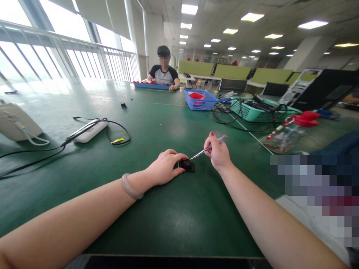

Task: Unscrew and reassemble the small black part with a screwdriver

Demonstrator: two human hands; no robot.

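My left hand (165, 167), with a pale bangle (130, 186) on the wrist, rests on the green table. Its thumb and fingers close round the left side of a small flat black rectangular part (190, 167), partly hiding it. Held slantwise in my closed right hand (218, 152) is a slim precision screwdriver (199, 154) with a light handle and a thin metal shaft. The shaft slopes down to the left, and its tip meets the top of the black part or hovers just over it; which one I cannot tell.
To the left lie a white power strip (91, 130) with black cable and a cream-coloured case (18, 121). A blue basket (200, 104), a green basket (252, 113) with cables and a red-capped bottle (288, 132) stand right. Across the table sits a person (164, 73) by a blue tray (153, 86).
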